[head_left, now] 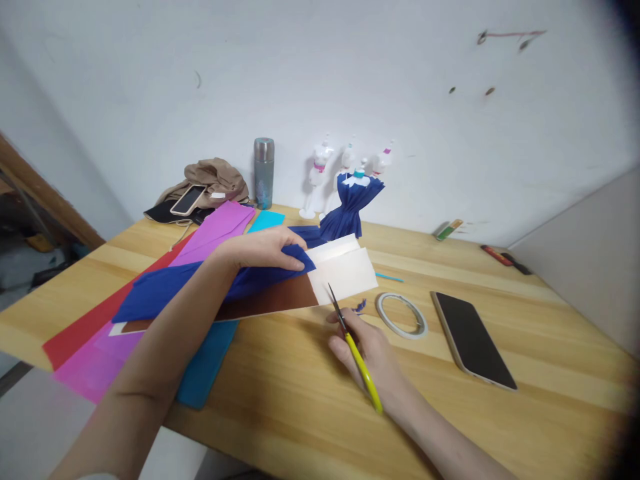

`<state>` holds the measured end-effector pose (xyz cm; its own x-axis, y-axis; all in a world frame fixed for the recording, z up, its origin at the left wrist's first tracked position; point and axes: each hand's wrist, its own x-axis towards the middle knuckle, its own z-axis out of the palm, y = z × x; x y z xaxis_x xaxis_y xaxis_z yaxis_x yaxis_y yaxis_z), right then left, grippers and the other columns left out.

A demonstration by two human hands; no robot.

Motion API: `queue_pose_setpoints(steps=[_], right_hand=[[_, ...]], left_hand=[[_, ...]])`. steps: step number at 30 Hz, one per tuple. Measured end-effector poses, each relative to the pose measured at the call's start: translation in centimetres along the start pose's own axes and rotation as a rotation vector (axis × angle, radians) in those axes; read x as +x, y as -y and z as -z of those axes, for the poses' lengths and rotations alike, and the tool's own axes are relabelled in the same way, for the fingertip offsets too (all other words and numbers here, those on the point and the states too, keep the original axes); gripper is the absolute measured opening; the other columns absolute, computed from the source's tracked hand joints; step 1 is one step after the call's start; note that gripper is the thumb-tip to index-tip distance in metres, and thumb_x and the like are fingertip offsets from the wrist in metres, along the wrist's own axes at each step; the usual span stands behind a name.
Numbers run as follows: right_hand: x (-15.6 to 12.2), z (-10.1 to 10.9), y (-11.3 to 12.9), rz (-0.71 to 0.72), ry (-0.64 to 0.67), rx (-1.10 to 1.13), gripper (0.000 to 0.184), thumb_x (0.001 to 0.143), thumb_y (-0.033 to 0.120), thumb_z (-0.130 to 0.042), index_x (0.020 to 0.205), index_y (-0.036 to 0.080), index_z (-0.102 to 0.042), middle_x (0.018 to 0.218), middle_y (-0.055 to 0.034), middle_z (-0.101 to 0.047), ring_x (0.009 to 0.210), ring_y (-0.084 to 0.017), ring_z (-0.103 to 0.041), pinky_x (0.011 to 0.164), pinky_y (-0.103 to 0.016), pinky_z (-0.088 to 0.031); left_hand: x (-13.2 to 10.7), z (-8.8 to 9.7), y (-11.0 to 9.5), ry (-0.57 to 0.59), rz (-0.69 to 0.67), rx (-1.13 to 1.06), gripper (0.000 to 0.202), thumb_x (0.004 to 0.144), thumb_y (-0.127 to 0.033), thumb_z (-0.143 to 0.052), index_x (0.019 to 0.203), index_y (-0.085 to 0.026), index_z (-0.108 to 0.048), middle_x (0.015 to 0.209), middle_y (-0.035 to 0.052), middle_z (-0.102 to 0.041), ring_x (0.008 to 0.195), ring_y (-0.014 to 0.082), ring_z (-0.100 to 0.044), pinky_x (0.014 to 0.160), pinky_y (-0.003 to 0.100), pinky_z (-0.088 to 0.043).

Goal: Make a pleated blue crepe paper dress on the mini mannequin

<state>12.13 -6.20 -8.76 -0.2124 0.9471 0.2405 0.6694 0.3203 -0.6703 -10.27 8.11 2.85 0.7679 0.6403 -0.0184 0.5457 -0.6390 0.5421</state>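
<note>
My left hand point(265, 249) pinches one end of a folded strip of dark blue crepe paper point(163, 287). Beneath that strip lies a brown sheet with white edges point(280, 295), and pale paper point(345, 273) sticks out at its right end. Scissors with yellow handles point(361, 365) are in my right hand point(373, 350), their dark blades pointing up and left beside the pale paper. Behind my hands stands a small white dress form point(360, 175) wearing a gathered blue paper dress point(347, 210). Small blue scraps point(360, 307) lie near my right fingers.
Pink point(215, 230), red point(65, 340) and teal paper point(207, 373) lie under the blue strip. A tape roll point(403, 315) and a tablet or large phone point(473, 340) lie to the right. By the wall stand a flask point(264, 173) and several white figures point(320, 167).
</note>
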Motion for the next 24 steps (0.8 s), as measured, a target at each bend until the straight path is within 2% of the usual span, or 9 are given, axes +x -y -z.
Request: queue_pose_setpoints(steps=[11,24], right_hand=[[0.18,-0.35,-0.37,0.013,-0.002,0.008,0.043,0.089,0.059,-0.045,0.094,0.019,-0.059,0.061,0.0026,-0.049,0.054,-0.016,-0.047,0.053,-0.028,-0.034],[0.07,-0.42,-0.56,0.008,-0.014,0.013,0.044,0.089,0.058,-0.045,0.094,0.018,-0.061,0.06,0.0019,-0.049,0.053,-0.016,-0.048,0.052,-0.028,-0.034]], left_hand=[[-0.02,-0.05,0.01,0.019,0.002,-0.001,0.029,0.081,-0.033,-0.065,0.106,-0.021,-0.07,0.108,-0.0006,-0.071,0.099,0.0166,-0.062,0.086,0.024,-0.043],[-0.01,-0.06,0.07,0.026,-0.026,-0.022,0.024,0.081,-0.032,-0.065,0.1,-0.02,-0.071,0.099,-0.001,-0.072,0.092,0.015,-0.062,0.083,0.024,-0.043]])
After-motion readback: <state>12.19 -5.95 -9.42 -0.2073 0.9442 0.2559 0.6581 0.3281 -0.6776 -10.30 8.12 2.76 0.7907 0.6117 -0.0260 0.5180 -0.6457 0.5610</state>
